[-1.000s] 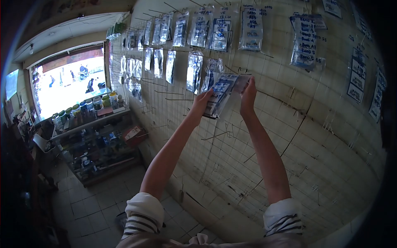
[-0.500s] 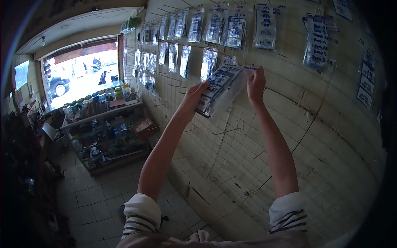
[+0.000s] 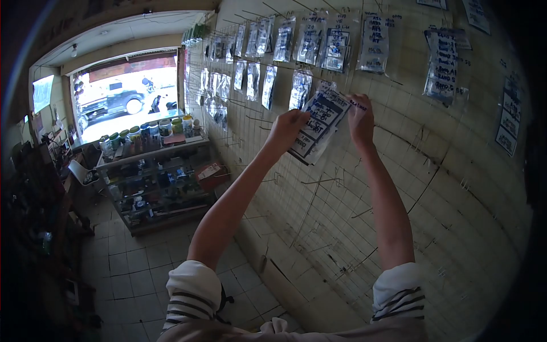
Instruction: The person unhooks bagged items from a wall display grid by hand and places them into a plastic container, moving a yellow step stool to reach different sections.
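Note:
A bundle of clear plastic packets [image 3: 323,121] with dark printed cards and blue handwriting is held up in front of the wall rack. My left hand [image 3: 288,132] is closed round its left edge, thumb on the front. At the upper right corner, my right hand [image 3: 361,117] pinches the plastic of a packet that bears handwriting. Part of the bundle's back is hidden. Just behind it, to the upper left, hangs a silvery packet [image 3: 299,90] on a hook.
Rows of hanging packets [image 3: 336,48] fill the upper wire rack [image 3: 393,188], whose bare hooks stick out lower down. To the left stands a glass display case [image 3: 162,182] topped with several jars [image 3: 165,126]. A red box [image 3: 211,175] sits by its right end. Tiled floor [image 3: 137,273] lies below.
The view has shifted, so most things sit lower and further right. The bundle has turned its printed front more toward me. Outside, the vehicle has moved right.

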{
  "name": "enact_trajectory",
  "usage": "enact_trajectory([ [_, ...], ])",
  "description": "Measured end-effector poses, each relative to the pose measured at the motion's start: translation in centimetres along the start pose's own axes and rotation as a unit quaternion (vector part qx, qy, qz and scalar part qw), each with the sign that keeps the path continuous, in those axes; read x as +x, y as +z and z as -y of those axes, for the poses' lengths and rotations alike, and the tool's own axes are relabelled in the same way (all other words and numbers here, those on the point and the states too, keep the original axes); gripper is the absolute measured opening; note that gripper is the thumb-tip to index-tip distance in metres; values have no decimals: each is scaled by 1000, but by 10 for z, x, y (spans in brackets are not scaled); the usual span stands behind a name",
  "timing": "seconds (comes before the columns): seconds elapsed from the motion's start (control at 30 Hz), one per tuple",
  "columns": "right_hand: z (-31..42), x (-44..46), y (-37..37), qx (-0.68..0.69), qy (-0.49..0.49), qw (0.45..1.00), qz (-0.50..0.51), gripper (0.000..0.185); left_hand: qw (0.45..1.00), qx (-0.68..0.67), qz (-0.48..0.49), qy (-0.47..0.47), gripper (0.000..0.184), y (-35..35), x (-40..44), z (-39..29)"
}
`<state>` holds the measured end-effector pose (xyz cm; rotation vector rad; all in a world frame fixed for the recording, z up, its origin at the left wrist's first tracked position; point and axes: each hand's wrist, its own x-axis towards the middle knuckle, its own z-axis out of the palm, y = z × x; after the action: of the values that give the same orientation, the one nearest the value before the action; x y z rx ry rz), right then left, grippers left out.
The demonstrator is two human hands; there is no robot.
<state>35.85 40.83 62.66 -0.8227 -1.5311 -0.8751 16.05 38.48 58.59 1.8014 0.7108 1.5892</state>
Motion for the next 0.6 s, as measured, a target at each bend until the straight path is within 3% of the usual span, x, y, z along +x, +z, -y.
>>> enact_trajectory([
  [0.03, 3, 1, -2, -85, -58, 995, -17, 23, 1000, 1, -1, 0, 33, -1, -2, -2],
  [0.07, 3, 1, -2, -85, -58, 995, -17, 23, 1000, -12, -2, -28, 34, -2, -4, -4],
  [0.17, 8, 1, 5, 15, -82, 995, -62, 20, 998, -29, -5, -47, 35, -2, -8, -3],
  [0.23, 9, 2, 7, 196, -2, 980, -28, 22, 999, -35, -4, -39, 36, 0, -9, -3],
  [0.37, 6, 6, 6, 169, 20, 985, 31, 25, 995, -45, 5, -84, 38, -1, -11, -4],
  [0.43, 4, 9, 8, 223, -8, 975, 16, 25, 995, -44, 8, -88, 38, 0, -11, -1],
  [0.6, 0, 15, 4, 177, -46, 982, 52, 27, 988, -104, 11, -110, 38, 1, -16, 0],
])
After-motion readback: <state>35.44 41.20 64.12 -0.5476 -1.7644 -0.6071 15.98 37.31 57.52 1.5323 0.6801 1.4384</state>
